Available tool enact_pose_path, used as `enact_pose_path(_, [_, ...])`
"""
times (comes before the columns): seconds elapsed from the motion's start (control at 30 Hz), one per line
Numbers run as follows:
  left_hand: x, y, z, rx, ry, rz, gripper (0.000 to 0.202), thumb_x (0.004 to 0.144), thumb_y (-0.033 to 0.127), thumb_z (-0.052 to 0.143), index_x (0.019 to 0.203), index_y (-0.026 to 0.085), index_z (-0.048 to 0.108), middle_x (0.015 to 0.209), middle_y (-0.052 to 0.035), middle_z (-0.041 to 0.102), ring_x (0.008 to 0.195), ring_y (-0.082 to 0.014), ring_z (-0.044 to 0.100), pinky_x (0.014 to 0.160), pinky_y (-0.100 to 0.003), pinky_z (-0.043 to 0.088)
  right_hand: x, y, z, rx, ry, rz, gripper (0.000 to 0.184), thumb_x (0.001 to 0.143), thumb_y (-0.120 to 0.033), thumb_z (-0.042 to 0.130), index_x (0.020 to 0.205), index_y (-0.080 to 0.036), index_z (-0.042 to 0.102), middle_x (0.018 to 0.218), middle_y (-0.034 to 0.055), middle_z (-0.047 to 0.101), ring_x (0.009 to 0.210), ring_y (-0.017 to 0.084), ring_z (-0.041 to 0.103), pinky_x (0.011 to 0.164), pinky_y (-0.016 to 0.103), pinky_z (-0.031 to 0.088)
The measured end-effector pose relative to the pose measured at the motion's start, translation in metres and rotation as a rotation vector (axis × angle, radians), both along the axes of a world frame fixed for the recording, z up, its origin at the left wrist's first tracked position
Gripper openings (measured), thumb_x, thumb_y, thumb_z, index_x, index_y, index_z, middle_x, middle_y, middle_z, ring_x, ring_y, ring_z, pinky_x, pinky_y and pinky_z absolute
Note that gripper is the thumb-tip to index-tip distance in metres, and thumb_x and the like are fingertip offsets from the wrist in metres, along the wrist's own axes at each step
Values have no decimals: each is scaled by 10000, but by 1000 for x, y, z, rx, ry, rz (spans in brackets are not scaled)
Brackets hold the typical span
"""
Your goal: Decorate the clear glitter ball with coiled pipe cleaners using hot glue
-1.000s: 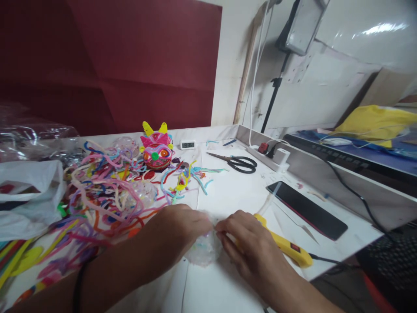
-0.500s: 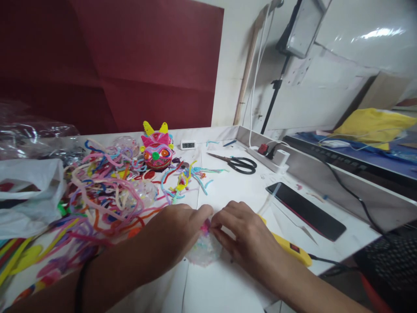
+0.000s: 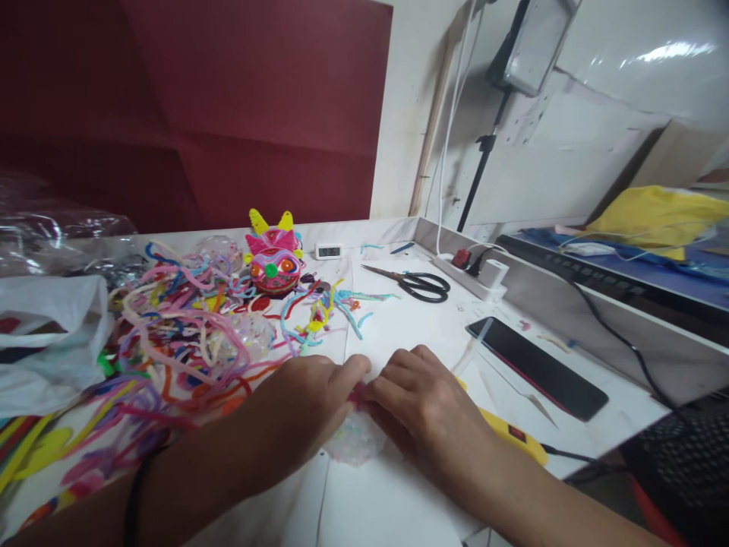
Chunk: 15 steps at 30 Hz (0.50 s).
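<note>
At the near middle of the white table sits a translucent round ball (image 3: 358, 441) with faint coloured specks. My left hand (image 3: 316, 403) curls around its left side, thumb and fingers closed at the top. From the right, my right hand (image 3: 418, 399) pinches at a small pink pipe-cleaner piece (image 3: 358, 393) on top of the ball. The fingers of both hands meet there and hide most of that piece. Beyond them lie short pipe-cleaner bits (image 3: 322, 311) in yellow and light blue.
Tangled pipe cleaners (image 3: 187, 319) cover the left, beside a white plastic bag (image 3: 85, 319). A finished lion-like head (image 3: 274, 266) stands behind, near a small digital clock (image 3: 329, 251). Scissors (image 3: 421, 285), a phone (image 3: 535, 368), a yellow glue gun (image 3: 512, 437) and a power strip (image 3: 472, 277) lie rightward.
My right hand has turned slightly and its fingers have closed in over the pink piece, covering more of it. My left hand has barely moved; the ball stays in place.
</note>
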<state>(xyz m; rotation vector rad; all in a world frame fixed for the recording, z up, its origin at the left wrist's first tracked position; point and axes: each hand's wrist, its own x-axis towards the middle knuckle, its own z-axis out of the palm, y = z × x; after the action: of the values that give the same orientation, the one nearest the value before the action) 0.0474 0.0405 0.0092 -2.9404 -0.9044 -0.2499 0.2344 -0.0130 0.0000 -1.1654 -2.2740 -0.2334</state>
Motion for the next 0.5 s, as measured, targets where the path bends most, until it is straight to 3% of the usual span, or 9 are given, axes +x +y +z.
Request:
enact_pose_path(0.3, [0, 1, -2, -15, -49, -15, 208, 828, 70, 477, 974, 215, 507, 772, -16, 659, 695, -189, 650, 619, -262, 475, -3, 2, -12, 116, -20, -26, 316, 986, -160, 444, 683, -178, 531, 653, -3, 540, 648, 156, 440, 630, 337, 287])
enact_pose_path(0.5, [0, 1, 0, -56, -79, -13, 227, 842, 92, 475, 1023, 226, 501, 799, -13, 669, 752, -180, 661, 662, -248, 492, -6, 1, -11, 117, -76, -32, 235, 927, -138, 551, 700, -189, 526, 659, -16, 564, 658, 159, 422, 640, 355, 266])
